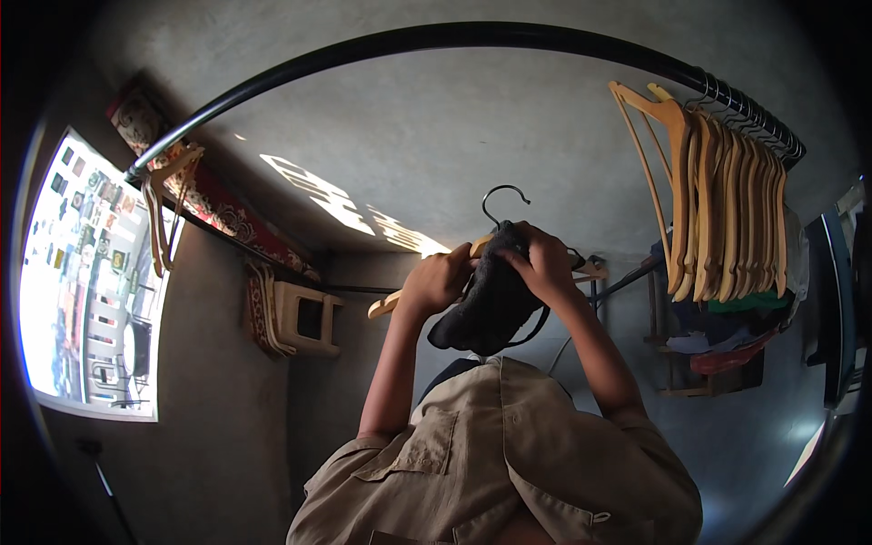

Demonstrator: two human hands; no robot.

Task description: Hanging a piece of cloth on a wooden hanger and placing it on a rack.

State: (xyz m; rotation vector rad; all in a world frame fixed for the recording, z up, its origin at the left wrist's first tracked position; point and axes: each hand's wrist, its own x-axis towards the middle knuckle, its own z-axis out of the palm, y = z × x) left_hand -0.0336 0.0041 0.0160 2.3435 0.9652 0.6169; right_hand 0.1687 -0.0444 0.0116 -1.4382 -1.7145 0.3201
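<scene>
In front of my chest, a dark fabric garment (pixel 494 293) hangs bunched over a wooden clothes hanger (pixel 385 304). The hanger's metal hook (pixel 501 194) points up above the cloth. My left hand (pixel 439 279) is closed around the hanger's left arm, next to the cloth. My right hand (pixel 541 262) pinches the garment near the base of the hook, with the thumb lying across the fabric. A thin dark strap or loop hangs at the garment's lower right. The cloth and my hands hide the middle of the hanger.
A black rail (pixel 436 35) arches overhead, with several wooden hangers (pixel 708 204) at its right and a few hangers (pixel 160 204) at its left end. Stacked plastic stools (pixel 306 317) stand at left. Folded clothes (pixel 722 334) lie at right. A bright window (pixel 95 279) is far left.
</scene>
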